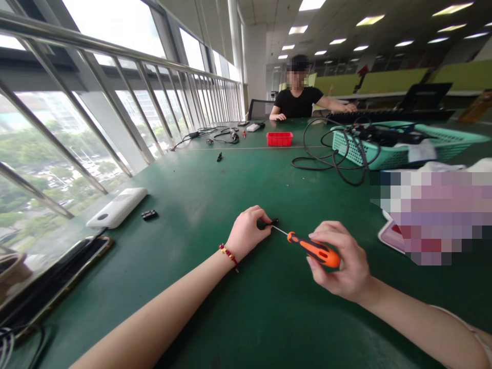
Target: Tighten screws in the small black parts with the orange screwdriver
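Note:
My left hand (249,230) is closed in a pinch on a small black part (274,222), which sticks out past the fingertips; its kind is too small to make out. An orange and black screwdriver (313,249) lies in the grip of my right hand (344,261), thumb and fingers around its handle. The thin metal shaft points left, and its tip meets the black part or the left fingertips; exactly where it touches is hidden. Both hands are over the green table (215,318). A red beaded bracelet circles my left wrist.
On the left lie a white device (119,206), a small black piece (149,214) and a dark phone-like slab (57,287). Farther off are another black piece (219,157), a red box (279,139) and a turquoise basket (384,154) with black cables. Across the table sits a person (298,100).

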`<state>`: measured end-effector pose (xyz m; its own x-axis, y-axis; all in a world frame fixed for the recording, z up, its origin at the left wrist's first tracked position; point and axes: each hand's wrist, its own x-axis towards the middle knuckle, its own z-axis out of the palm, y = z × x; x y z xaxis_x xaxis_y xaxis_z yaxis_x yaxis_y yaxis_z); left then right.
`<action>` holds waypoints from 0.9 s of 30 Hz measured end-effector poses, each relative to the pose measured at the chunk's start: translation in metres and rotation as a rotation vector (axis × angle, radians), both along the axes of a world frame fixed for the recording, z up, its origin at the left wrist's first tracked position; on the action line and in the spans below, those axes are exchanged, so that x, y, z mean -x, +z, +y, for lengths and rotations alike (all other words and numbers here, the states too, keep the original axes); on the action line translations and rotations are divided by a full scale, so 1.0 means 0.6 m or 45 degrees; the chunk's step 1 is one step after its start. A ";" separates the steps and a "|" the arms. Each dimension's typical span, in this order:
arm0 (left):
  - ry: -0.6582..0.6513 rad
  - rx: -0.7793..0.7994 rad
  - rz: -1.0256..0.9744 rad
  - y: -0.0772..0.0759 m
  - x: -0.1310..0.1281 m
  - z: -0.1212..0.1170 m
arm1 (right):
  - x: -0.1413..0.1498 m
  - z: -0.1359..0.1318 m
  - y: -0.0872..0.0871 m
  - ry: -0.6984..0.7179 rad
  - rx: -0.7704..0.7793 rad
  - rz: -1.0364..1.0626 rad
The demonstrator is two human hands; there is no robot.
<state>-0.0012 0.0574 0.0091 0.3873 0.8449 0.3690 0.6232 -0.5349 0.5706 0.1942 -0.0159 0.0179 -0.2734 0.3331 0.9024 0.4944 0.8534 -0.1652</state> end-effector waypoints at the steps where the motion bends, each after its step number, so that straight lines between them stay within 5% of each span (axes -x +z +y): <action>1: -0.002 0.001 0.002 0.000 0.000 0.000 | 0.000 -0.001 0.001 -0.020 -0.009 -0.036; 27: 0.014 0.005 0.002 0.000 -0.002 -0.001 | -0.002 -0.004 -0.002 -0.056 -0.074 -0.162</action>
<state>-0.0003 0.0567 0.0093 0.3786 0.8505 0.3651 0.6296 -0.5258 0.5720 0.1954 -0.0180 0.0169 -0.3732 0.2956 0.8794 0.5450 0.8369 -0.0500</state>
